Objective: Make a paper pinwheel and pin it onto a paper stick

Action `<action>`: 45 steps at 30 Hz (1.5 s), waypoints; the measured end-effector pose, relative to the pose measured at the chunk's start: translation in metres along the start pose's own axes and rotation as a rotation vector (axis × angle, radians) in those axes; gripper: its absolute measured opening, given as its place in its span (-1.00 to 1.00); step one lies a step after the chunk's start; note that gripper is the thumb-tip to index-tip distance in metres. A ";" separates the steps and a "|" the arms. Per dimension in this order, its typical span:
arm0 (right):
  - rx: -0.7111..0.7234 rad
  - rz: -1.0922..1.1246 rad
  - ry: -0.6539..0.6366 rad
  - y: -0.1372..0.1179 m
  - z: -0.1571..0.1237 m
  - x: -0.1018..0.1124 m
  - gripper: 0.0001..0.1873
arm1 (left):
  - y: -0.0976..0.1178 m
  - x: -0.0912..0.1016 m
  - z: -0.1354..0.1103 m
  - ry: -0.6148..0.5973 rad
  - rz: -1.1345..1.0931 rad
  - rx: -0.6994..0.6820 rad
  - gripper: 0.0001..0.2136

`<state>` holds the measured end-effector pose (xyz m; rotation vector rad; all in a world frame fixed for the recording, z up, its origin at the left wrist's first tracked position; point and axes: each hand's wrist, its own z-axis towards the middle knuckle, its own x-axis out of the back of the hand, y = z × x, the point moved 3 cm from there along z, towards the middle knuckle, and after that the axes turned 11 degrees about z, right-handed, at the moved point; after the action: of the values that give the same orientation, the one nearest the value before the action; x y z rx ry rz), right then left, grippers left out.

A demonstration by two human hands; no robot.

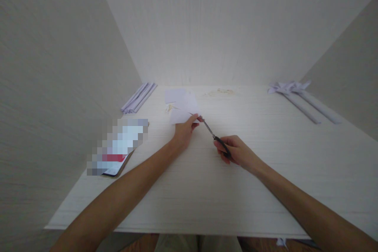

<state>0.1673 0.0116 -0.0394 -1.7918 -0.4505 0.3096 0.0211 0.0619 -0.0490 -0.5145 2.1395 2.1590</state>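
My left hand (185,129) pinches the lower right corner of a white sheet of paper (184,111), near the middle of the table. In my right hand (232,149) is a pair of scissors (221,143) with black handles, my fingers closed around them. The metal blades point up and left to the paper's edge beside my left fingertips. Whether the blades are cutting into the paper I cannot tell. A smaller pale lilac piece of paper (175,95) lies just behind the sheet.
Rolled paper sticks (139,97) lie at the back left, with a phone (118,169), its screen blurred out, nearer me. Two paper rolls with frilled ends (310,106) rest at the back right. Walls stand left, right and behind the white table (189,204).
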 end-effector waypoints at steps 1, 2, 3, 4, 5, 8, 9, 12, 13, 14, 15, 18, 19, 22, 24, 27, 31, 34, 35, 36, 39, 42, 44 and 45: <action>0.005 -0.004 0.001 0.001 0.000 0.000 -0.56 | 0.000 0.000 0.000 0.000 -0.001 0.002 -0.94; 0.007 -0.008 0.003 0.001 0.001 0.001 -0.56 | 0.000 0.000 0.000 -0.001 -0.003 0.002 -0.94; 0.005 -0.014 0.005 0.000 0.001 0.001 -0.56 | 0.000 0.000 0.000 -0.003 -0.007 0.001 -0.94; -0.001 -0.019 0.006 -0.001 0.000 0.000 -0.56 | 0.000 0.000 0.000 -0.008 -0.012 -0.002 -0.94; -0.007 -0.022 0.007 -0.002 -0.001 0.000 -0.56 | 0.000 0.000 0.000 -0.011 -0.018 -0.004 -0.93; -0.020 -0.039 -0.002 -0.008 -0.004 -0.002 -0.56 | 0.001 0.000 0.001 -0.009 -0.033 -0.006 -0.93; -0.020 -0.039 -0.004 -0.009 -0.004 -0.002 -0.56 | 0.001 0.001 0.001 -0.006 -0.037 -0.005 -0.93; 0.013 0.020 0.021 -0.009 -0.004 -0.002 -0.57 | 0.002 0.001 0.001 -0.006 -0.034 0.007 -0.92; 0.036 0.062 0.047 -0.008 -0.003 -0.001 -0.59 | 0.002 0.001 0.000 -0.014 -0.028 0.013 -0.92; 0.064 0.114 0.080 -0.006 -0.001 0.000 -0.61 | 0.002 0.000 0.000 -0.025 -0.021 0.020 -0.92; 0.098 0.170 0.123 -0.005 0.000 0.002 -0.64 | 0.003 -0.001 -0.001 -0.043 -0.011 0.028 -0.91; 0.187 0.321 0.259 0.000 0.004 0.008 -0.69 | 0.003 -0.006 -0.007 -0.111 0.020 0.057 -0.91; 0.205 0.350 0.298 0.001 0.005 0.010 -0.70 | 0.002 -0.008 -0.009 -0.135 0.031 0.071 -0.91; 0.235 0.377 0.367 0.002 0.006 0.012 -0.69 | -0.001 -0.012 -0.017 -0.195 0.072 0.117 -0.91; 0.263 0.382 0.364 0.001 0.005 0.011 -0.69 | -0.004 -0.014 -0.022 -0.223 0.124 0.134 -0.90; 0.293 0.374 0.372 -0.001 0.004 0.009 -0.69 | -0.006 -0.014 -0.026 -0.235 0.231 0.103 -0.88; 0.307 0.340 0.426 -0.001 0.004 0.009 -0.68 | -0.004 -0.014 -0.027 -0.241 0.317 0.052 -0.88; 0.309 0.337 0.419 0.000 0.005 0.010 -0.68 | -0.004 -0.014 -0.027 -0.238 0.342 0.052 -0.87; 0.310 0.335 0.414 0.000 0.005 0.010 -0.69 | -0.004 -0.014 -0.027 -0.236 0.344 0.048 -0.86; 0.313 0.334 0.410 0.000 0.005 0.010 -0.69 | -0.005 -0.013 -0.027 -0.231 0.347 0.045 -0.85; 0.321 0.341 0.397 0.001 0.006 0.011 -0.71 | -0.005 -0.013 -0.027 -0.217 0.369 0.047 -0.81; 0.317 0.358 0.398 0.002 0.006 0.011 -0.72 | -0.005 -0.013 -0.027 -0.214 0.404 0.071 -0.81; 0.319 0.372 0.392 0.002 0.006 0.012 -0.73 | -0.004 -0.013 -0.027 -0.209 0.414 0.080 -0.81; 0.317 0.379 0.388 0.002 0.007 0.011 -0.73 | -0.005 -0.013 -0.027 -0.208 0.411 0.082 -0.81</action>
<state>0.1749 0.0221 -0.0426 -1.5662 0.2075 0.2686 0.0395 0.0383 -0.0493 0.1679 2.3605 2.1735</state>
